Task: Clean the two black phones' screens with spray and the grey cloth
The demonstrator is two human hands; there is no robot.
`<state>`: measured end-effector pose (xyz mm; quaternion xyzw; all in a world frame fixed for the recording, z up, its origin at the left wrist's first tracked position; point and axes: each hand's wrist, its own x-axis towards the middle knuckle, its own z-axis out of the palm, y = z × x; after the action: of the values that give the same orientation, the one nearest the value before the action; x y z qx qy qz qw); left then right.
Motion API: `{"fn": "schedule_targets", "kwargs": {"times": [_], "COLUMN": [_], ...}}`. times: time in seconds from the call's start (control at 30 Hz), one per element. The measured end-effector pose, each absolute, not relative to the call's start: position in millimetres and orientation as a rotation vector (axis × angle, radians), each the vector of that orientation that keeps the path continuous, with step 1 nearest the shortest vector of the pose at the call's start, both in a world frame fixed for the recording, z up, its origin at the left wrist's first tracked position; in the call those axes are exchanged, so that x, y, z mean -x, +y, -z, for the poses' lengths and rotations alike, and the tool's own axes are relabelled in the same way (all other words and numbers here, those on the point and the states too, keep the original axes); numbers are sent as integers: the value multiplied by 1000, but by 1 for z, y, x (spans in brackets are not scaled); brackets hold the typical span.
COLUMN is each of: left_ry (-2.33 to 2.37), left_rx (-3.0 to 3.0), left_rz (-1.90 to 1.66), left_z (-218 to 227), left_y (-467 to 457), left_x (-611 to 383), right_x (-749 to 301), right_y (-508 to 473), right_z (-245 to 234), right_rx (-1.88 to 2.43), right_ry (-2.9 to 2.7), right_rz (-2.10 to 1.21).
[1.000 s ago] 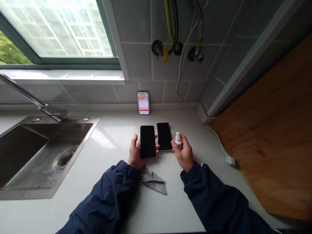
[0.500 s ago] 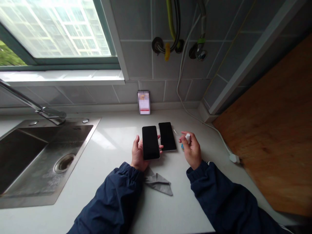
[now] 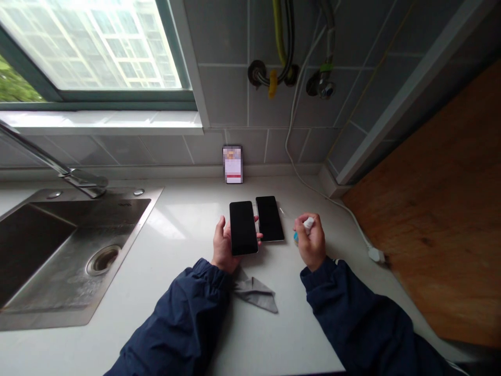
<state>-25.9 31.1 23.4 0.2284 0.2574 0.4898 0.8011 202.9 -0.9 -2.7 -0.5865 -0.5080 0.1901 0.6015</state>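
Observation:
My left hand [image 3: 225,248] is wrapped round a black-screened smartphone [image 3: 243,228], holding it face up above the counter, fingertips showing at its right edge. Just behind and to the right, a second dark phone [image 3: 270,218] lies flat. In my right hand [image 3: 312,245] is a small spray bottle [image 3: 308,223] with a white top; a bit of blue shows beneath my fingers, which hide most of it. Under my left wrist a folded grey cloth [image 3: 256,294] lies on the counter. A small clear piece [image 3: 282,211], too faint to name, is beside the second phone.
Against the tiled wall leans a phone [image 3: 233,164] with a lit, blurred screen. A steel sink [image 3: 156,196] with a faucet [image 3: 84,183] is on the left. A white cable [image 3: 332,201] runs down to a plug [image 3: 376,255] near the wooden panel [image 3: 442,224] on the right.
My right hand has shifted slightly to the right with the bottle, and its fingers have curled in closer round it. My left hand still holds the phone in about the same place.

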Motion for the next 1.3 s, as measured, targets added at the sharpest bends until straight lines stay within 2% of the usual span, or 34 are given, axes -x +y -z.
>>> {"fn": "schedule_targets", "kwargs": {"times": [0.3, 0.37, 0.5, 0.57, 0.83, 1.1, 1.3], "left_ry": [563, 559, 571, 571, 548, 570, 554], "left_rx": [-451, -413, -403, -420, -434, -480, -487], "left_rz": [-1042, -1035, -1037, -1030, -1035, -1008, -1005], "left_z": [-24, -25, -26, -26, -23, -26, -24], "left_y": [31, 31, 31, 31, 30, 29, 30], "left_x": [28, 29, 29, 28, 28, 25, 25], "right_x": [-201, -202, -204, -199, -156, -158, -154], "right_y": [2, 1, -11, -23, -53, -48, -50], "right_z": [-3, -11, -33, -42, -29, -12, -18], "right_rx": [1285, 1238, 1024, 887, 755, 971, 966], "right_ry": [-1207, -1199, -1160, -1195, -2152, -2312, -2289], "right_rz": [-417, -307, 134, 201, -396, -740, -730]}}
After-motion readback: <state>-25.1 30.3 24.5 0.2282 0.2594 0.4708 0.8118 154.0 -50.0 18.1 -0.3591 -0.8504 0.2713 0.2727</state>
